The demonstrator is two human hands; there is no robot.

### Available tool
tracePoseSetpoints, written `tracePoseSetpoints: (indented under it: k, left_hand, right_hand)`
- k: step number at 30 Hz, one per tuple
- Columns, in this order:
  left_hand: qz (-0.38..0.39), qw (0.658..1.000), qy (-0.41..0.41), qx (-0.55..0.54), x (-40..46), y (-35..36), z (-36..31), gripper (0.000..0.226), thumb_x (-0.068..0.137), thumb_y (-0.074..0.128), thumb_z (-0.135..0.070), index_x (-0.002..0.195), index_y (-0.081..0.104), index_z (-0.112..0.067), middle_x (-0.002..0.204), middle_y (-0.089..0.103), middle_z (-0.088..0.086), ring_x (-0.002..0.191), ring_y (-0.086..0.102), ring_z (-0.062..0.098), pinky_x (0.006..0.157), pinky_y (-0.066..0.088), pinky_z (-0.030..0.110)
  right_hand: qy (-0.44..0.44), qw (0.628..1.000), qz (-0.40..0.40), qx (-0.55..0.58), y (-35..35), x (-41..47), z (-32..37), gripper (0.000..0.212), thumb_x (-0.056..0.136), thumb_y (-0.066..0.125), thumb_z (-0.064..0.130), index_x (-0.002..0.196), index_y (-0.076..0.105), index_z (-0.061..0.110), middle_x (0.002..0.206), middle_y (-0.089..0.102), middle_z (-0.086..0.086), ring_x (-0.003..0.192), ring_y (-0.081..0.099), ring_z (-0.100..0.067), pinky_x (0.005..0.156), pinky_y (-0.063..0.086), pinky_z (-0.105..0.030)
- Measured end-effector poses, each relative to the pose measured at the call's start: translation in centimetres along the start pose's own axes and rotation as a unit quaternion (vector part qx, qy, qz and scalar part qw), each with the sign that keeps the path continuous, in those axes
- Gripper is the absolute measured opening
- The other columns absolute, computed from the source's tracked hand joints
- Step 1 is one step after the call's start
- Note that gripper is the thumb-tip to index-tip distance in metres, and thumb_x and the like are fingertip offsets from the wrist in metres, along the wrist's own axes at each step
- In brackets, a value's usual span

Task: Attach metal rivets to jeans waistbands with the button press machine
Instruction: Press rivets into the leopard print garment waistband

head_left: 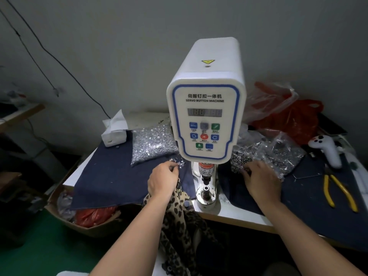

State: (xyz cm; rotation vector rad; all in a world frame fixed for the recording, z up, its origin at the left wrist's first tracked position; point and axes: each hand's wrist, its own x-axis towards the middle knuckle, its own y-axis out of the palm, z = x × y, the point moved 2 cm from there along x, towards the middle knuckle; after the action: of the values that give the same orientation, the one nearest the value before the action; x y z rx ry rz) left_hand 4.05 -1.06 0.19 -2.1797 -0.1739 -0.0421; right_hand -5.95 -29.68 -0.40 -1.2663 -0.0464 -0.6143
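Observation:
A white servo button machine [206, 108] stands mid-table, its lower die [205, 191] bare. My left hand [163, 179] has fingers curled at a small pile of silver rivets [177, 162] on the dark denim cloth [111, 180], pinching among them. My right hand [259, 179] reaches into a pile of dark ring-shaped rivet parts [240, 160] right of the machine; its fingertips are hidden among them. A leopard-print garment [179, 218] hangs over the table's front edge under my left wrist.
A clear bag of silver rivets [153, 143] lies left of the machine, a tissue pack [114, 129] behind it. More bags of metal parts [282, 150], red plastic bags [286, 116], a white controller [326, 148] and yellow-handled pliers [338, 191] are on the right. A cardboard box [65, 210] sits below left.

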Motion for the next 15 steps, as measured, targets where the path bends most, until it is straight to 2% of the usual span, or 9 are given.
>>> tracePoseSetpoints:
  k: [5,8,12,15]
  left_hand:
    - [-0.007,1.0,-0.014,-0.01,-0.03,0.16,0.05,0.018,0.099,0.061,-0.038,0.108,0.077,-0.042,0.11,0.074,-0.012,0.092,0.065,0.02,0.072,0.043,0.03]
    - [-0.006,0.999,-0.032,-0.02,0.07,0.22,0.23,0.017,0.098,0.063,-0.037,0.11,0.073,-0.041,0.109,0.074,-0.015,0.089,0.062,0.016,0.073,0.043,0.031]
    - [-0.004,0.998,-0.045,-0.033,0.08,0.24,0.29,0.02,0.097,0.065,-0.035,0.117,0.061,-0.037,0.098,0.069,-0.022,0.086,0.056,0.011,0.073,0.043,0.032]
    - [-0.009,0.998,-0.048,-0.039,0.01,0.29,0.36,0.018,0.098,0.066,-0.035,0.114,0.06,-0.035,0.094,0.068,-0.022,0.084,0.057,0.011,0.072,0.043,0.032]
  right_hand:
    - [0.023,1.0,0.011,0.007,-0.13,0.05,0.28,0.011,0.098,0.064,0.026,0.094,0.069,0.017,0.096,0.063,-0.002,0.093,0.061,-0.028,0.072,0.052,-0.041]
    - [0.034,0.999,0.001,0.038,-0.48,-0.03,0.22,0.007,0.097,0.065,0.022,0.093,0.068,0.018,0.093,0.063,-0.002,0.09,0.062,-0.027,0.071,0.046,-0.037]
    - [0.028,0.999,0.005,0.043,-0.67,-0.47,0.03,0.016,0.093,0.068,0.033,0.09,0.066,0.017,0.094,0.06,-0.003,0.093,0.058,-0.027,0.073,0.047,-0.038]
    - [0.01,1.0,0.024,0.011,-0.38,-0.66,0.13,0.017,0.091,0.069,0.031,0.092,0.066,0.015,0.098,0.06,-0.005,0.096,0.058,-0.029,0.075,0.049,-0.039]
